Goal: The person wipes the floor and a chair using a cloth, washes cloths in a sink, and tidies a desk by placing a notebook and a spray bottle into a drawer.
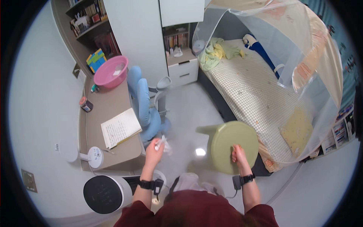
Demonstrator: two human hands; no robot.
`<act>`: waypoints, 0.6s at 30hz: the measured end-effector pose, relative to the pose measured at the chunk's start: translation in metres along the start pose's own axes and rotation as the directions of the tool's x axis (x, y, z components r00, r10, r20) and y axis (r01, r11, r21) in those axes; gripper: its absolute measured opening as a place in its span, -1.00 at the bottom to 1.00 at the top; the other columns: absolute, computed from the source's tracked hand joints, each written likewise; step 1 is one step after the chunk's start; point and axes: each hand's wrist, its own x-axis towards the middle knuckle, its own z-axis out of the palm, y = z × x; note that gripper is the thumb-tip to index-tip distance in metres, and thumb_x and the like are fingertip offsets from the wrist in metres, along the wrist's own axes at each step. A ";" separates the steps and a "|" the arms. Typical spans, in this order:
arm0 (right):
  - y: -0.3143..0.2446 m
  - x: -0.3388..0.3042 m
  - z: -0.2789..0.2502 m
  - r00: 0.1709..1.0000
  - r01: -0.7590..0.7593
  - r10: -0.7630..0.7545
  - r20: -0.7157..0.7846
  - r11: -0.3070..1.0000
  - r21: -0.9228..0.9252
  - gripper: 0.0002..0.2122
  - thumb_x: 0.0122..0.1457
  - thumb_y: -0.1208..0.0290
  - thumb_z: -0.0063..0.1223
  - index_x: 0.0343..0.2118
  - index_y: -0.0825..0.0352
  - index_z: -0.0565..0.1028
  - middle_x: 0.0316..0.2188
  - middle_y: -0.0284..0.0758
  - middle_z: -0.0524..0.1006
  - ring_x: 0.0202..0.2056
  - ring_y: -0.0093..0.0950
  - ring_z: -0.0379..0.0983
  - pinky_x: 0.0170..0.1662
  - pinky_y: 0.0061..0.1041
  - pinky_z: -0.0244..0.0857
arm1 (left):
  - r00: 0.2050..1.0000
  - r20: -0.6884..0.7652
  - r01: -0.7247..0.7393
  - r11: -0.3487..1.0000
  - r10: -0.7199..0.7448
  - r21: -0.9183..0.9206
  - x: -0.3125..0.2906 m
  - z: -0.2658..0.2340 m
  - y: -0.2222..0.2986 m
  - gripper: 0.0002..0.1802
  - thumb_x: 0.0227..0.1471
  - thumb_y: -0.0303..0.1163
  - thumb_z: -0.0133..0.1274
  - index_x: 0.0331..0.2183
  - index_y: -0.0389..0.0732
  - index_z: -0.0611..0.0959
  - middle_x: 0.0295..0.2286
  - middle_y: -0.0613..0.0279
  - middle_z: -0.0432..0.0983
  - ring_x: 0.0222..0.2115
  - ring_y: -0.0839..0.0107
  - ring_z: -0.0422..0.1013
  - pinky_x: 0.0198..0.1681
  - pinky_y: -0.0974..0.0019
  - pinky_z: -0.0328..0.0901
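Note:
Left of centre, my left hand [153, 152] is closed round a crumpled white tissue-like piece [163, 143], whose loose end blurs over the floor. To the right, a round green stool [223, 142] fills the space beside the bed, with one leg showing at its left. My right hand [238, 154] is clenched at the middle of the stool's seat and appears to grip it there; the fingertips are hidden. Each of my wrists wears a black strap with a small dark box.
A desk [104, 102] along the left wall bears an open notebook [121, 128], a pink basin [111, 72] and a white lamp [95, 157]. A blue chair [143, 102] stands against it. Near my left arm is a black-topped white appliance [103, 194]. A netted bed [257, 87] lies right.

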 end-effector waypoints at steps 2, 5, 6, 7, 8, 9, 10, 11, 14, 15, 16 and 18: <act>-0.035 0.038 0.010 0.992 0.121 -0.120 0.036 0.993 -0.014 -0.75 0.08 0.16 -0.16 -0.56 0.22 0.21 -0.89 -0.48 0.10 -0.89 -0.61 0.00 -0.83 -0.59 -0.06 | 0.999 -0.031 -0.036 0.998 0.038 0.051 0.038 0.014 0.027 -0.76 -0.09 -0.33 0.04 -0.32 -0.22 0.51 -0.47 0.09 0.50 -0.44 0.30 0.44 -0.36 0.34 0.28; -0.091 0.103 0.033 0.994 0.035 -0.025 0.110 0.995 -0.089 -0.73 0.08 0.16 -0.16 -0.60 0.22 0.19 -0.88 -0.49 0.10 -0.87 -0.62 0.01 -0.82 -0.59 -0.05 | 0.998 -0.060 -0.029 0.999 0.030 0.021 0.093 0.037 0.040 -0.77 -0.09 -0.35 0.04 -0.31 -0.22 0.51 -0.49 0.11 0.49 -0.48 0.33 0.42 -0.37 0.37 0.28; -0.105 0.126 0.040 0.992 0.030 -0.018 0.122 0.995 -0.093 -0.73 0.08 0.16 -0.16 -0.60 0.22 0.19 -0.88 -0.49 0.10 -0.87 -0.62 0.01 -0.82 -0.59 -0.05 | 0.999 -0.032 -0.006 1.000 0.007 0.005 0.109 0.047 0.045 -0.77 -0.07 -0.38 0.05 -0.33 -0.29 0.50 -0.50 0.21 0.49 -0.47 0.56 0.36 -0.38 0.45 0.26; -0.117 0.150 0.048 0.991 0.035 -0.020 0.133 0.993 -0.109 -0.73 0.08 0.16 -0.16 -0.60 0.22 0.19 -0.88 -0.49 0.10 -0.88 -0.62 0.00 -0.81 -0.59 -0.05 | 0.999 -0.023 0.030 0.999 -0.030 -0.013 0.124 0.056 0.050 -0.77 -0.07 -0.38 0.05 -0.33 -0.30 0.50 -0.50 0.21 0.49 -0.47 0.56 0.36 -0.39 0.45 0.26; -0.130 0.175 0.056 0.989 0.041 -0.023 0.145 0.991 -0.124 -0.73 0.08 0.16 -0.16 -0.61 0.22 0.19 -0.87 -0.49 0.10 -0.88 -0.62 -0.01 -0.81 -0.59 -0.05 | 0.998 -0.015 0.065 0.997 -0.066 -0.032 0.138 0.064 0.051 -0.77 -0.07 -0.38 0.04 -0.33 -0.30 0.51 -0.50 0.21 0.49 -0.47 0.56 0.36 -0.39 0.45 0.26; -0.140 0.201 0.062 0.987 0.036 -0.014 0.162 0.991 -0.133 -0.73 0.08 0.16 -0.16 -0.61 0.22 0.19 -0.87 -0.49 0.10 -0.88 -0.62 -0.01 -0.81 -0.59 -0.05 | 0.998 -0.038 0.047 0.999 -0.047 -0.008 0.153 0.074 0.047 -0.76 -0.07 -0.38 0.05 -0.32 -0.30 0.50 -0.50 0.20 0.49 -0.46 0.55 0.37 -0.39 0.46 0.26; -0.147 0.231 0.071 0.984 0.026 0.000 0.177 0.989 -0.146 -0.73 0.07 0.16 -0.15 -0.60 0.22 0.20 -0.87 -0.48 0.12 -0.88 -0.61 0.00 -0.81 -0.59 -0.05 | 0.997 -0.053 0.059 0.998 -0.059 -0.001 0.169 0.082 0.044 -0.76 -0.07 -0.38 0.05 -0.32 -0.30 0.50 -0.50 0.20 0.49 -0.46 0.55 0.37 -0.39 0.46 0.26; -0.155 0.261 0.080 0.981 0.017 0.014 0.192 0.987 -0.159 -0.73 0.06 0.16 -0.14 -0.60 0.23 0.21 -0.87 -0.47 0.14 -0.88 -0.61 0.01 -0.80 -0.59 -0.04 | 0.997 -0.065 0.052 0.999 -0.051 0.015 0.185 0.090 0.043 -0.76 -0.07 -0.38 0.05 -0.32 -0.30 0.50 -0.50 0.20 0.49 -0.46 0.54 0.37 -0.39 0.45 0.26; -0.161 0.354 0.108 0.965 -0.003 0.056 0.255 0.979 -0.202 -0.73 0.03 0.16 -0.10 -0.60 0.25 0.25 -0.86 -0.43 0.20 -0.88 -0.59 0.06 -0.80 -0.58 -0.03 | 0.991 -0.137 0.026 0.989 -0.006 0.144 0.231 0.122 0.029 -0.75 -0.08 -0.37 0.06 -0.31 -0.29 0.50 -0.48 0.19 0.49 -0.45 0.49 0.40 -0.38 0.44 0.27; -0.168 0.377 0.118 0.968 0.015 0.049 0.247 0.968 -0.249 -0.72 0.01 0.16 -0.09 -0.61 0.27 0.28 -0.85 -0.40 0.25 -0.87 -0.57 0.10 -0.80 -0.57 0.00 | 0.987 -0.135 0.106 0.987 -0.089 0.124 0.246 0.135 0.030 -0.74 -0.10 -0.35 0.06 -0.31 -0.26 0.51 -0.45 0.11 0.49 -0.41 0.33 0.42 -0.34 0.36 0.28; -0.169 0.407 0.124 0.951 -0.107 0.189 0.245 0.944 -0.311 -0.76 0.04 0.15 -0.11 -0.49 0.21 0.23 -0.84 -0.43 0.20 -0.84 -0.58 0.10 -0.78 -0.56 0.01 | 0.979 -0.122 0.179 0.978 -0.166 0.110 0.262 0.139 0.032 -0.74 -0.12 -0.33 0.07 -0.32 -0.23 0.52 -0.41 0.03 0.50 -0.37 0.17 0.44 -0.30 0.28 0.29; -0.172 0.463 0.141 0.939 -0.134 0.223 0.261 0.938 -0.319 -0.75 0.03 0.15 -0.10 -0.53 0.22 0.24 -0.84 -0.43 0.21 -0.83 -0.55 0.12 -0.77 -0.53 0.03 | 0.971 -0.142 0.212 0.965 -0.190 0.157 0.287 0.154 0.035 -0.74 -0.12 -0.33 0.07 -0.32 -0.22 0.53 -0.41 0.04 0.50 -0.37 0.18 0.44 -0.30 0.29 0.29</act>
